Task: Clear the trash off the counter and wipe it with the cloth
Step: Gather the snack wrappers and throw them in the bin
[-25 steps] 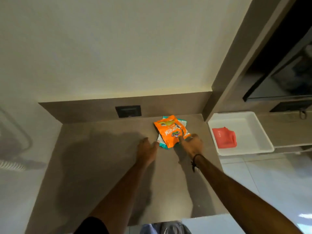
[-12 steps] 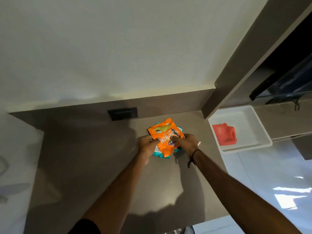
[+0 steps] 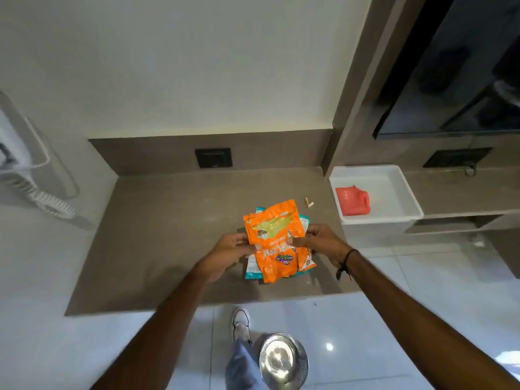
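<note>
Fingers of the left hand [image 3: 229,253] are clamped on the left edge of the orange packet [image 3: 274,240]; fingers of the right hand [image 3: 320,243] are clamped on its right edge. A teal wrapper [image 3: 250,273] is held stacked beneath it. The stack is seen above the counter [image 3: 168,235], near its front edge. A small scrap [image 3: 309,203] is left near the back. A red cloth [image 3: 353,204] is lying in the white tray [image 3: 408,190] to the right. A steel bin [image 3: 284,361] is seen on the floor below.
</note>
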Tool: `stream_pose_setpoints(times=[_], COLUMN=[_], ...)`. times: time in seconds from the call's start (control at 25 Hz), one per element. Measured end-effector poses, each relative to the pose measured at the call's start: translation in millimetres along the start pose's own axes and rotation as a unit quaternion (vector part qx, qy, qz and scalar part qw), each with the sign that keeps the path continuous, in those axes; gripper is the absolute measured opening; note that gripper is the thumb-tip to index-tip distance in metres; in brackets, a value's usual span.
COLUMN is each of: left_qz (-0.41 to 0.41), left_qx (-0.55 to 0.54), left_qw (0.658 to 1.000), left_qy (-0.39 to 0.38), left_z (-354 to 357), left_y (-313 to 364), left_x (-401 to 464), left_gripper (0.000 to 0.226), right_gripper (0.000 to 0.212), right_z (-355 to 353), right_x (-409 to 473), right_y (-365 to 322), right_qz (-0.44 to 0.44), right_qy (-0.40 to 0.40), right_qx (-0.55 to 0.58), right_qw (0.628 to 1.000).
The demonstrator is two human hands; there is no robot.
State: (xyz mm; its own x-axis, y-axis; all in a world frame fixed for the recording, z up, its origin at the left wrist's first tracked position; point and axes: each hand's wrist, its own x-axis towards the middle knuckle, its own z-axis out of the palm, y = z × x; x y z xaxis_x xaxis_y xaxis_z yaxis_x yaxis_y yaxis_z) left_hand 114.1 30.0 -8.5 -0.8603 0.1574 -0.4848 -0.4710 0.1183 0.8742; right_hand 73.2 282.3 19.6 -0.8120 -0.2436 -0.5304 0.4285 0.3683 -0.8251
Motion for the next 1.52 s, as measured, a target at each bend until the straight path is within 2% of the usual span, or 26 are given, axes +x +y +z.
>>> stream_pose_setpoints(times=[0.08,0.16,0.2,0.28,0.32,0.36,0.44,0.64,0.84,0.92,1.0,1.08,1.16,1.24,1.4,1.52], left_qz=[0.018,0.022,0.025,0.026,0.021,0.017,0.009,-0.048,-0.043,-0.045,-0.051,-0.060,-0.064,-0.070,-0.073,-0.024], left_qx=[-0.018,-0.012,0.016,0.075,0.105,0.147,0.211,0.269,0.295,0.308,0.313,0.289,0.294,0.313,0.331,0.365], left_qw=[1.000,1.000,1.000,0.997,0.994,0.988,0.975,0.957,0.944,0.940,0.943,0.952,0.950,0.944,0.939,0.927], left_qy=[-0.003,-0.002,0.004,0.017,0.028,0.046,0.075,0.097,0.141,0.137,0.106,0.081,0.079,0.071,0.062,0.080], left_z=[30.2,55.9,65.9,84.5,91.2,98.1,110.1,131.1,142.5,145.0,146.3,148.6,151.1,154.7,156.7,155.3], left_y=[-17.5,-39.2,-50.3,-75.1,-88.6,-100.6,-126.6,-206.9,-314.2,-354.2,-388.5,-413.4,-424.2,-415.8,-350.1,-277.0], left_x=[-37.8,-65.5,-76.1,-97.3,-104.5,-112.3,-119.8,-110.2,-62.6,-46.7,-32.6,-19.0,-15.7,-24.9,-61.4,-96.5], left_gripper=[0.015,0.019,0.022,0.018,0.010,0.012,0.015,0.028,0.011,0.004,0.013,0.040,0.064,0.071,0.058,0.047], right_gripper=[0.011,0.035,0.036,0.013,0.019,0.030,0.035,0.010,0.020,0.025,0.032,0.038,0.038,0.037,0.031,0.025], right_z=[-7.0,-11.2,-11.7,-9.7,-6.5,-0.7,15.9,65.2,106.5,118.9,126.0,126.7,123.3,116.6,101.6,86.5], right_x=[-47.6,-80.4,-92.7,-115.1,-120.9,-126.9,-135.6,-123.6,-64.2,-47.3,-33.8,-21.0,-18.1,-29.8,-70.9,-104.7], right_y=[24.8,51.5,64.5,94.0,110.0,126.5,159.4,245.9,344.2,374.9,402.1,426.6,436.5,429.7,378.5,322.0], right_qz=[-0.009,-0.021,-0.022,-0.026,-0.029,-0.026,-0.013,0.037,0.084,0.091,0.089,0.083,0.077,0.075,0.038,-0.001], right_qy=[-0.025,-0.043,-0.033,-0.005,0.012,0.025,0.043,0.069,0.080,0.089,0.090,0.073,0.055,0.052,0.060,0.079], right_qx=[-0.025,-0.086,-0.134,-0.207,-0.238,-0.276,-0.321,-0.329,-0.343,-0.336,-0.339,-0.354,-0.376,-0.380,-0.377,-0.372], right_qw=[0.999,0.995,0.990,0.978,0.971,0.961,0.946,0.941,0.932,0.933,0.932,0.929,0.922,0.920,0.924,0.925])
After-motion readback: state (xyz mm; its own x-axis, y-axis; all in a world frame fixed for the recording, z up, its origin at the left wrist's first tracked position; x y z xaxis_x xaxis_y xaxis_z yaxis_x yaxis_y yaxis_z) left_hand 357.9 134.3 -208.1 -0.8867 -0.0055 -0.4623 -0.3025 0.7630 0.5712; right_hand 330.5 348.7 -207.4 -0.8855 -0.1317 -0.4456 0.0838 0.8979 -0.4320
